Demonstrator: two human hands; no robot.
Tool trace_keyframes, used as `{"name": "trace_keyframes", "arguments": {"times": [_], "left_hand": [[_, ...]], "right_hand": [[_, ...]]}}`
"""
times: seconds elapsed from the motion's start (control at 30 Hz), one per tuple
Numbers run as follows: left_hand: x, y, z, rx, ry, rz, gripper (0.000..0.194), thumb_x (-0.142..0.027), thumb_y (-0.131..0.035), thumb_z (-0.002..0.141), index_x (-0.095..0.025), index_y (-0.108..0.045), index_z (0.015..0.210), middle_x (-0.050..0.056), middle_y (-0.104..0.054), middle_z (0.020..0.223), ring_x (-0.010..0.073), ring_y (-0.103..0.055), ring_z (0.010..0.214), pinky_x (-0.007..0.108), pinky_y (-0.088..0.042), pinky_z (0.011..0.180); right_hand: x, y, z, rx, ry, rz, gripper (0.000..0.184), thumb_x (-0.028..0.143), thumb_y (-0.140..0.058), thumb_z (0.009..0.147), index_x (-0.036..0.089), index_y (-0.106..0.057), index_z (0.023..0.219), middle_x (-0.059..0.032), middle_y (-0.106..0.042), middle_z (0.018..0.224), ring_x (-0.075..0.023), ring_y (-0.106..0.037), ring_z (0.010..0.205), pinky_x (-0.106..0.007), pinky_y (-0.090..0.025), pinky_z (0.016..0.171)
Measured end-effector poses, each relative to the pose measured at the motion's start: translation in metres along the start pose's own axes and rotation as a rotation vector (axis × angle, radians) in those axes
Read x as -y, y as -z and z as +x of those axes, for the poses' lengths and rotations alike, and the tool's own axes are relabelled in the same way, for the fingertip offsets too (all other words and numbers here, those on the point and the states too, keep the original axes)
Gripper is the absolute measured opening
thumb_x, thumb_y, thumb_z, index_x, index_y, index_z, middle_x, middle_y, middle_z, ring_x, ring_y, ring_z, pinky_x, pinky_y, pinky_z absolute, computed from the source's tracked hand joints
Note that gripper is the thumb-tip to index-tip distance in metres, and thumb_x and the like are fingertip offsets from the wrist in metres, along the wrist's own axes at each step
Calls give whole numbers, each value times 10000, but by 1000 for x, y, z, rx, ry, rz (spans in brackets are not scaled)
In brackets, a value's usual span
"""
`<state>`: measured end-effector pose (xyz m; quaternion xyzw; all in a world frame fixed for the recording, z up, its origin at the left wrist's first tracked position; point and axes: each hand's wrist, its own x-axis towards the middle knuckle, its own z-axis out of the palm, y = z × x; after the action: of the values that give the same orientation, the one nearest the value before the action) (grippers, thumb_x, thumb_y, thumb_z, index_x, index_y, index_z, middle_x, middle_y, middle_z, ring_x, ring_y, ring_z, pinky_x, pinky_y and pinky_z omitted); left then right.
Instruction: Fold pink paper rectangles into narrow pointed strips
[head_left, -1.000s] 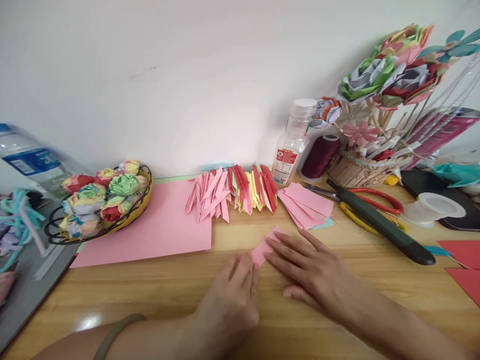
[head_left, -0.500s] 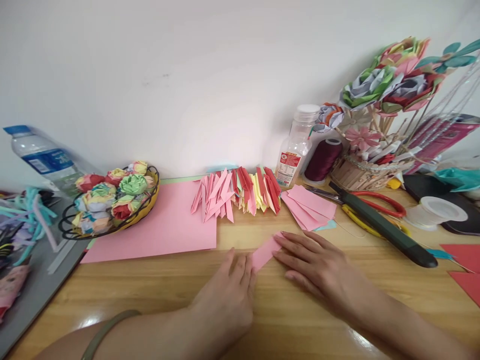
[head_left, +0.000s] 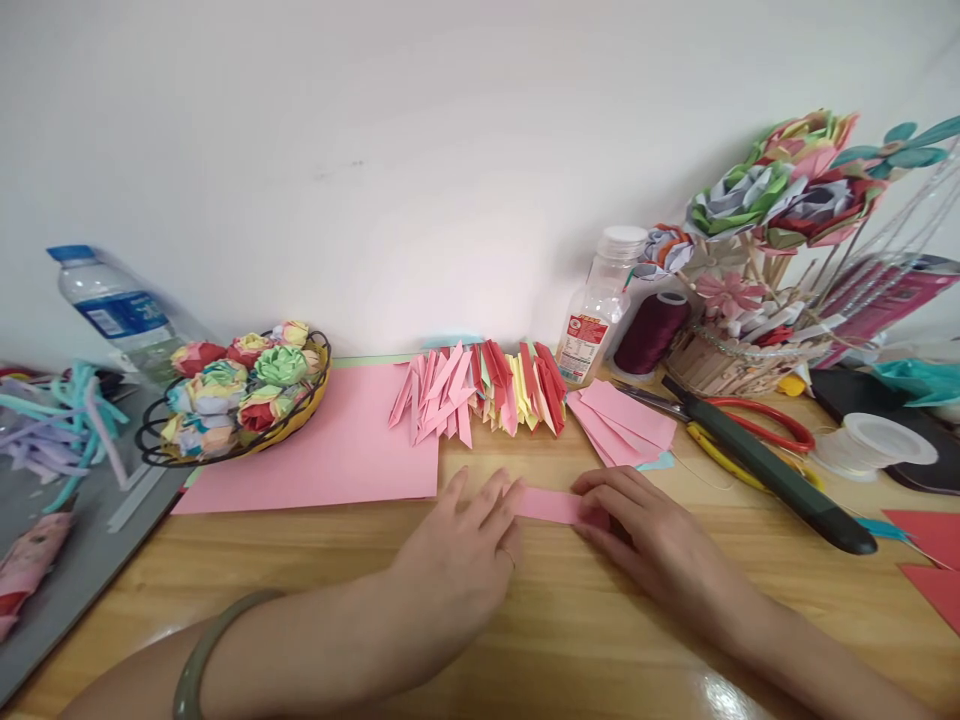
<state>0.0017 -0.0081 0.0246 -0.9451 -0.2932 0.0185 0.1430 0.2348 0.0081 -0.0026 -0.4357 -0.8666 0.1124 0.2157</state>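
A narrow strip of pink paper (head_left: 551,505) lies on the wooden table between my two hands, roughly level from left to right. The stretched, slightly spread fingers of my left hand (head_left: 469,555) rest at the strip's left end; its thumb is hidden. My right hand (head_left: 645,530) is closed on the other end, with the thumb below and curled fingers above. Just beyond the hands stands a row of folded paper pieces (head_left: 480,395) in pink, red and yellow. Several flat pink paper slips (head_left: 626,425) are fanned out behind my right hand.
Paper flowers fill a basket (head_left: 322,395) on a large pink sheet (head_left: 375,475). A water bottle (head_left: 120,310) leans behind it. At right are a clear bottle (head_left: 596,310), maroon thread (head_left: 651,335), green-handled pliers (head_left: 787,475), a white spool (head_left: 877,445) and a flower holder (head_left: 742,355).
The paper strip has turned from slanting to nearly level. My left hand has lifted and spread its fingers, while the right fingers have curled in around the strip's end. The view has shifted slightly.
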Motion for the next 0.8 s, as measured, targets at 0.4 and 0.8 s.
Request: {"name": "trace_keyframes", "arguments": {"times": [0.4, 0.8], "left_hand": [[-15, -2, 8, -39, 10, -243, 476, -253, -415, 920, -88, -317, 1355, 136, -407, 1380, 220, -474, 1168, 337, -427, 914], [-9, -17, 16, -50, 36, -418, 299, -128, -450, 853, -129, -478, 1150, 69, -541, 1129, 164, -568, 938, 269, -491, 801]], "right_hand": [[12, -7, -9, -23, -20, -46, 196, 223, -379, 925, 186, -572, 925, -47, -589, 782, -165, -575, 688, -293, -478, 594], [24, 17, 0, 146, 210, 57, 278, 126, -471, 764, 193, -614, 994, -82, -606, 970, -218, -532, 908, -390, -459, 786]]}}
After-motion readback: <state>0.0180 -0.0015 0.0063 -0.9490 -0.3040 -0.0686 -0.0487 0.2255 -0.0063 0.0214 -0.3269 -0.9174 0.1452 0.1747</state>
